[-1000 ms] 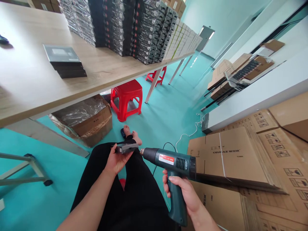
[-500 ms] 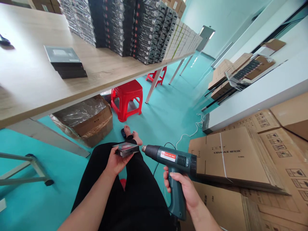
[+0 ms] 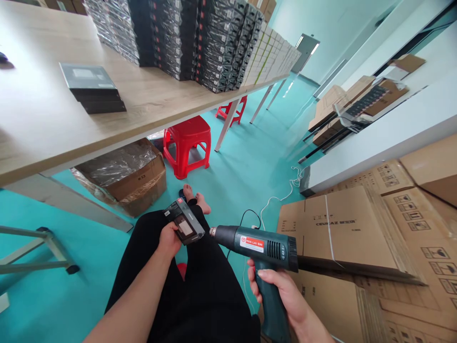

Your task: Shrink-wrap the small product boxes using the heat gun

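Note:
My left hand (image 3: 170, 239) grips a small dark box (image 3: 184, 222) above my lap; the box is tilted, with a printed face and a red corner showing. Wrapped around the handle of a dark green heat gun (image 3: 266, 245) is my right hand (image 3: 273, 286). The gun's metal nozzle points left at the box, with a small gap between them. A short pile of similar dark boxes (image 3: 93, 88) lies on the table at the left.
Tall stacks of film-wrapped boxes (image 3: 174, 38) stand on the wooden table (image 3: 150, 107). Below are an open carton (image 3: 143, 183) and a red stool (image 3: 187, 143). Flat cardboard (image 3: 335, 228) fills the right side. A white cable (image 3: 278, 197) runs across the floor.
My left hand has turned the box, so another printed face now shows. The heat gun has shifted slightly down and right, its nozzle still facing the box.

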The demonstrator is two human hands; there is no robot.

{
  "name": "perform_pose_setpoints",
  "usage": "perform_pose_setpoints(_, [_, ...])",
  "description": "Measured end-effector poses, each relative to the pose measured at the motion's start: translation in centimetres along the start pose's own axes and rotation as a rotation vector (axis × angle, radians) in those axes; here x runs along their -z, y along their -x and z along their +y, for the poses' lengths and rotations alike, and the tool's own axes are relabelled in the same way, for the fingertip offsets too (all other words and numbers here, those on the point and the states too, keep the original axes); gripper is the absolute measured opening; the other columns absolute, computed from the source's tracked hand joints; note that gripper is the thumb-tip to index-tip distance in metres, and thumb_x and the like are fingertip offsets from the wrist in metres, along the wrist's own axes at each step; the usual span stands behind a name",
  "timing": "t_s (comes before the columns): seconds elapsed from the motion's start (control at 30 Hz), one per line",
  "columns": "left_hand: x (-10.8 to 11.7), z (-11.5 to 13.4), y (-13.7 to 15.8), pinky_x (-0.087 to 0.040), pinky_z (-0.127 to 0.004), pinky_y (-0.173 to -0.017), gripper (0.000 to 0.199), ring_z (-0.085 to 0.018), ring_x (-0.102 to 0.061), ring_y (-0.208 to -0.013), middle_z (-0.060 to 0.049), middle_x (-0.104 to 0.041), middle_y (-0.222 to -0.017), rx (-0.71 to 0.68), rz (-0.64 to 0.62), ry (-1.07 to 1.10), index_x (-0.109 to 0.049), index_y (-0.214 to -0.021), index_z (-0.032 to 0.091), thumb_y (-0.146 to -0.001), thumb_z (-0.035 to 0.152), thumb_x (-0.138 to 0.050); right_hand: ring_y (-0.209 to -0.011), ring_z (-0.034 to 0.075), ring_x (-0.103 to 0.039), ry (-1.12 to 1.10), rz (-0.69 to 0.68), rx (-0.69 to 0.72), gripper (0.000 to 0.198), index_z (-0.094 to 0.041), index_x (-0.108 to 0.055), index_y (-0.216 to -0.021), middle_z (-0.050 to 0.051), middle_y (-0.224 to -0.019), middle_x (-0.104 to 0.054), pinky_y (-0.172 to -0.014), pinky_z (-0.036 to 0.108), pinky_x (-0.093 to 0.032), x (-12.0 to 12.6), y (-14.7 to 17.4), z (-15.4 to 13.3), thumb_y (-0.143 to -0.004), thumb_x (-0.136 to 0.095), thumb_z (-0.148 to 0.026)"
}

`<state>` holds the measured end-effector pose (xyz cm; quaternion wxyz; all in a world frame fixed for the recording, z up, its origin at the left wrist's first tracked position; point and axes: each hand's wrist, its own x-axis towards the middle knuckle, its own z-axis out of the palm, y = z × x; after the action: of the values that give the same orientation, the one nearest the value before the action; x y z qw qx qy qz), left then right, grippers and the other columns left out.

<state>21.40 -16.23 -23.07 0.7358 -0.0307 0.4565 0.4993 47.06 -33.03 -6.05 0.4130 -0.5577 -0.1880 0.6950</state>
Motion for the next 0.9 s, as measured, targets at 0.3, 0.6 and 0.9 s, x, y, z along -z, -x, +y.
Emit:
perform_pose_setpoints(0.3, [0.3, 0.1, -0.1, -0.055, -0.035, -0.058, 0.016, -0.018, -0.054, -0.049, -0.003, -0.055, -0.058, -0.024, -0.015, 0.063, -0.051, -0.064, 0.015, -0.049, 0.012, -0.046, -0.068, 0.014, -0.06, 0.109, -0.033, -0.078, 0.031, -0.014, -0.06, -0.108, 0.009, -0.091, -0.064, -0.058, 0.024, -0.05, -0.8, 0.5, 0.0, -0.08, -0.059, -0.027])
perform_pose_setpoints(0.6, [-0.2, 0.0, 0.1, -0.053, -0.034, -0.053, 0.018, -0.02, -0.057, -0.052, -0.005, -0.056, -0.059, -0.046, 0.034, 0.091, -0.052, -0.064, 0.014, -0.047, 0.015, -0.045, -0.069, 0.014, -0.058, 0.253, -0.043, -0.005, 0.03, -0.014, -0.064, -0.105, 0.007, -0.088, -0.062, -0.061, 0.026, -0.049, -1.7, 0.3, 0.3, -0.08, -0.06, -0.03])
perform_pose_setpoints(0.9, [0.3, -0.6, -0.2, -0.048, -0.032, -0.043, 0.014, -0.021, -0.055, -0.048, -0.006, -0.053, -0.053, 0.176, 0.026, -0.12, -0.049, -0.06, 0.015, -0.047, 0.019, -0.046, -0.066, 0.015, -0.059, 0.158, -0.083, -0.038, 0.032, -0.012, -0.06, -0.108, 0.01, -0.091, -0.063, -0.057, 0.026, -0.049, -1.5, 0.7, -0.1, -0.079, -0.059, -0.025])
